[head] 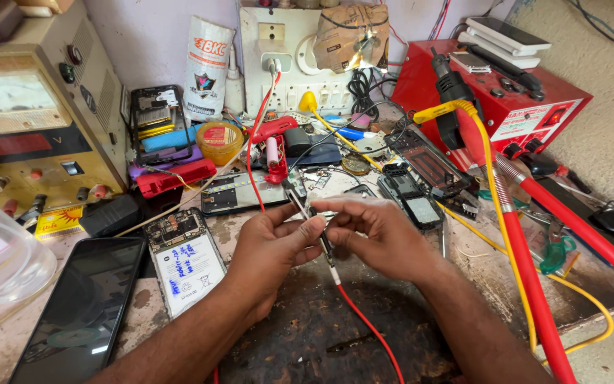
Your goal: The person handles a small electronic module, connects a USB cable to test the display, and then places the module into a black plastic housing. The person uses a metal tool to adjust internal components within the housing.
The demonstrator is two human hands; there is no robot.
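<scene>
I have both hands together over the dark, scorched middle of the cluttered wooden workbench (pixel 321 334). My left hand (pixel 271 245) is pinched shut, thumb and forefinger gripping the thin metal tip of a slim probe with a dark shaft (pixel 312 222), which runs slantwise between my hands. My right hand (pixel 378 238) is closed around the lower part of the same probe, fingers curled over it. From the probe's white collar a thin red wire (pixel 371 331) trails down toward me across the bench. Just left of my left wrist lies an opened phone with its white battery and green circuit board exposed (pixel 186 259), and beside that a black phone with a dark glass screen (pixel 83 313) lies face up. Beyond my fingers rests a long dark phone frame (pixel 239 192), touching nothing I hold. To my right a thick red hose (pixel 527 284) slants down from the red metal rework station (pixel 520 99) near the wall.
</scene>
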